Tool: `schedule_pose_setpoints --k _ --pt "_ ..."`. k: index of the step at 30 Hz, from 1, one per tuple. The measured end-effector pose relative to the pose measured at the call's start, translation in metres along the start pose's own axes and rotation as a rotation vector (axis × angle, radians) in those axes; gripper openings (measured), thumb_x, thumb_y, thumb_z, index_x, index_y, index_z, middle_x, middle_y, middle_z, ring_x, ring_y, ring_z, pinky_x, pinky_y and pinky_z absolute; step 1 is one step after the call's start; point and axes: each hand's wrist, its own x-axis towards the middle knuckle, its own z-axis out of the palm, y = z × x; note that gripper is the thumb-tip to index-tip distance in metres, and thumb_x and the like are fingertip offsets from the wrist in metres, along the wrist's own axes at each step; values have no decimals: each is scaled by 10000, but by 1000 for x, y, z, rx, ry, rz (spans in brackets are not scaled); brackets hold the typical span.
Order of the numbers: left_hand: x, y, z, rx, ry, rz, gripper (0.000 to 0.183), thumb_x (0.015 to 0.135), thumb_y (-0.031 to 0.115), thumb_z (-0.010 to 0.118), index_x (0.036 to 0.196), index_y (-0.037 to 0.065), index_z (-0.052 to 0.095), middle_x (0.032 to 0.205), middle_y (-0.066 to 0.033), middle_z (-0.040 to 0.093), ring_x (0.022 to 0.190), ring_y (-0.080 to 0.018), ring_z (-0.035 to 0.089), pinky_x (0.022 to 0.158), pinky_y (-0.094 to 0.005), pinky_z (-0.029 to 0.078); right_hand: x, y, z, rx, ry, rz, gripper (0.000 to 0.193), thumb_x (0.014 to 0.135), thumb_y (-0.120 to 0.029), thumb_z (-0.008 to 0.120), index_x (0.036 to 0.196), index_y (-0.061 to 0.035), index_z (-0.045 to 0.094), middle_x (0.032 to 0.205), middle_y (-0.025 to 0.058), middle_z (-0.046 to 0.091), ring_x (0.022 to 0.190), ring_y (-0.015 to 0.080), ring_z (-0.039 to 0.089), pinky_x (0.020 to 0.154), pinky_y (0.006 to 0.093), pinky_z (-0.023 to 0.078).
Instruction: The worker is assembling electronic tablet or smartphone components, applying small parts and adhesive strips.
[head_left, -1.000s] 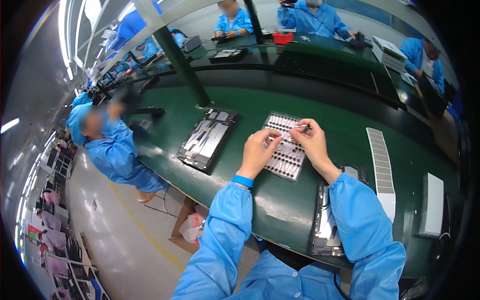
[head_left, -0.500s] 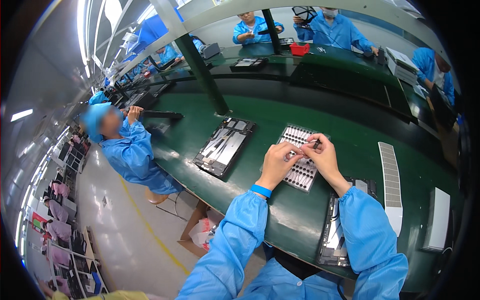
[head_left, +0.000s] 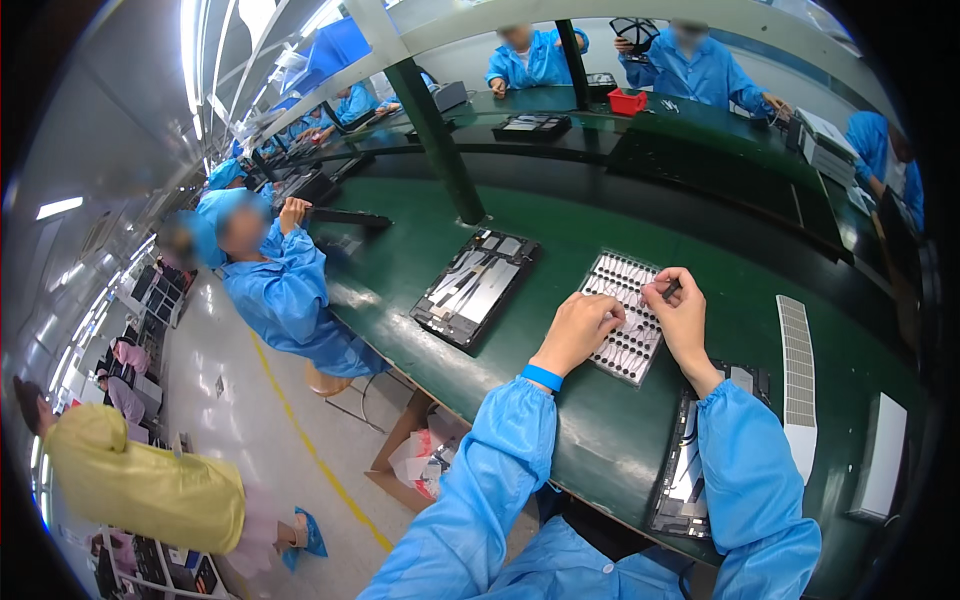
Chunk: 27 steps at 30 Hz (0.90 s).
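Observation:
My left hand [head_left: 582, 332] hovers over the left side of a clear tray [head_left: 640, 372], its thumb and fingertips pinched together. What they hold, if anything, is too small to make out. Rows of small black round parts with thin white wires [head_left: 622, 278] fill the tray. Above the tray's right edge, my right hand [head_left: 682, 318] grips a small black object [head_left: 671, 289], partly hidden by the fingers. Below my right forearm lies an opened flat electronic device [head_left: 680, 485], black-framed with a silvery middle. A similar opened device [head_left: 476, 288] rests left of the tray.
A white strip with a grid of beige pads [head_left: 797, 370] and a white box [head_left: 880, 455] lie to the right on the green bench [head_left: 590, 440]. A green post [head_left: 440, 150] rises behind. At the left a co-worker [head_left: 265, 280] handles a dark panel; a person in yellow [head_left: 140, 480] is in the aisle.
My hands have come apart; the fingertips met over the tray before. The view has shifted, and a person in yellow has come further into the aisle at the left.

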Motion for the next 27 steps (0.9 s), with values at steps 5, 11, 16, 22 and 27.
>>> schedule_pose_setpoints --k 5,11,16,22,27 --pt "4 7 3 40 122 0 143 793 168 735 905 87 699 823 -40 715 641 -203 637 641 -318 469 -5 -8 6 7 -1 -32 192 846 -1 687 987 -9 558 865 58 664 768 100 661 677 227 536" --pt "7 23 12 -98 280 -158 184 787 216 768 906 84 720 745 -42 716 529 -157 596 525 -282 473 -9 -24 9 -135 -80 -123 190 850 25 669 994 -8 549 914 58 661 848 100 653 735 231 542" --pt "12 24 12 -213 267 -278 150 807 138 754 929 55 724 768 -49 729 594 -83 624 537 -237 454 -10 -48 2 -69 -155 -120 207 854 7 677 1024 -4 560 970 80 675 916 120 659 784 244 542" --pt "37 71 28 -660 266 -176 133 834 119 739 919 24 702 784 -17 709 601 -54 558 553 -206 429 -25 -77 -51 102 -63 27 190 926 -55 626 1075 -8 517 1050 123 662 961 138 648 804 249 546" --pt "54 119 62 -710 288 6 131 771 89 760 871 27 702 980 -63 632 668 -98 537 612 -239 451 -51 -87 -107 202 73 129 240 942 -118 620 1127 -31 495 1021 100 652 943 144 650 811 269 558"
